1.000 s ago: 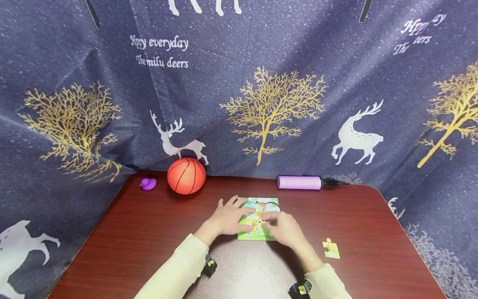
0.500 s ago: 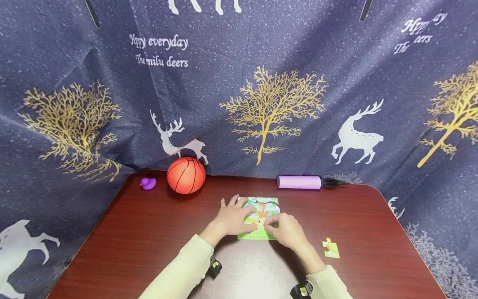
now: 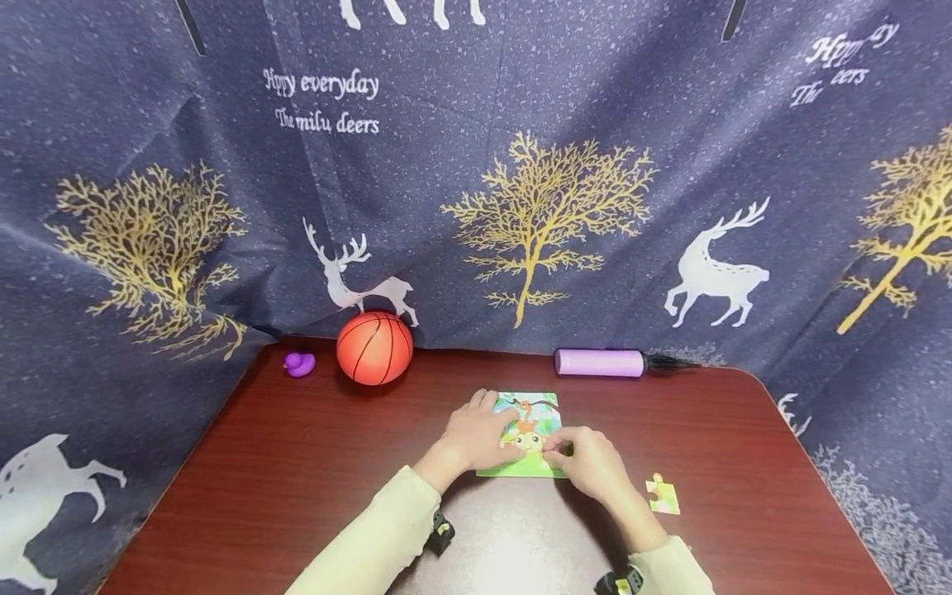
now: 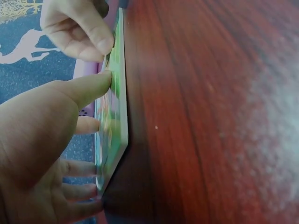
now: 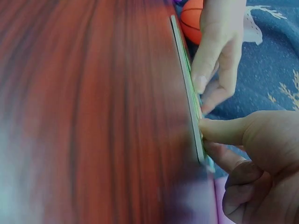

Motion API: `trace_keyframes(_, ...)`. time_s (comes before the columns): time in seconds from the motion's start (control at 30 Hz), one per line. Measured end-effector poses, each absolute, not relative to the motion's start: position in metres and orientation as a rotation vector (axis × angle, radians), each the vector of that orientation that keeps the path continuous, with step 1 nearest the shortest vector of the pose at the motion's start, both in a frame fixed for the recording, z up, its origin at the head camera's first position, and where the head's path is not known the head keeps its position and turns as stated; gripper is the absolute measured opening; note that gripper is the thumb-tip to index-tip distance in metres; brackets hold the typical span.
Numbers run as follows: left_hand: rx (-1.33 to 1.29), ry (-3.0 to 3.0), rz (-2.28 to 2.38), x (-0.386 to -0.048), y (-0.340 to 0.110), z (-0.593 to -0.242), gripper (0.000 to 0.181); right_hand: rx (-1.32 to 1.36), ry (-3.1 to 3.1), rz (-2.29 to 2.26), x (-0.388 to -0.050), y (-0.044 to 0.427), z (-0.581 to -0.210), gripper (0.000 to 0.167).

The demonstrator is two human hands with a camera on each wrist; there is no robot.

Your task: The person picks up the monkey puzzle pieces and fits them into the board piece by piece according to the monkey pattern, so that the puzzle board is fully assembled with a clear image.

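Note:
A square jigsaw puzzle (image 3: 530,469) with a cartoon monkey lies flat on the table. My left hand (image 3: 476,435) rests on its left part, fingers spread and fairly straight; in the left wrist view the thumb and fingertips touch the puzzle's face. At the right side of the board, my right hand (image 3: 591,463) brings thumb and forefinger together, pinching what looks like a puzzle piece (image 4: 108,58) low against the surface. Most of that piece is hidden by the fingers. A loose yellow-green puzzle piece (image 3: 664,497) lies to the right of my right forearm.
Along the back of the brown table (image 3: 312,479) are a purple rubber duck (image 3: 301,364), an orange toy basketball (image 3: 375,348) and a purple hand pump (image 3: 599,363). A dark cloth with deer and trees (image 3: 446,165) hangs behind.
My right hand has shifted right, from over the puzzle toward its right edge, and more of the monkey's face shows. The left hand has slid slightly right, still on the puzzle.

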State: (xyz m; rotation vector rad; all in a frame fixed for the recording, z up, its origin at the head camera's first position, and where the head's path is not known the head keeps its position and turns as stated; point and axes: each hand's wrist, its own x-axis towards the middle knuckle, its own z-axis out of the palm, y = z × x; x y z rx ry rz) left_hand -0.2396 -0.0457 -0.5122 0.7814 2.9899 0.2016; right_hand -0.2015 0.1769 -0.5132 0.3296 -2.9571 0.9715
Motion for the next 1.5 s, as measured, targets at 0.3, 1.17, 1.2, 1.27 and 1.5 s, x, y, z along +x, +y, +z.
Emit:
trace_keyframes(0.3, 0.754, 2.996, 0.156, -0.242, -0.036, -0.520, 0.080, 0.316, -2.930, 0.983, -0.195, 0.226, -0.499, 0.007)
trace_keyframes(1.17, 0.737, 3.046, 0.090, -0.238, -0.024, -0.517, 0.097, 0.020, -3.210, 0.611, -0.162, 0.310, -0.490, 0.059)
trace_keyframes(1.2, 0.735, 3.040, 0.091, -0.238, -0.024, -0.517, 0.097, 0.001, -3.220, 0.610, -0.162, 0.311, -0.489, 0.057)
trace_keyframes(1.27, 0.727, 3.031, 0.096, -0.238, -0.024, -0.516, 0.097, -0.031, -3.235, 0.605, -0.161, 0.310, -0.488, 0.056)
trace_keyframes(1.5, 0.759, 3.004, 0.060, -0.239, -0.024, -0.515, 0.096, -0.004, -3.236, 0.647, -0.158, 0.312, -0.485, 0.056)
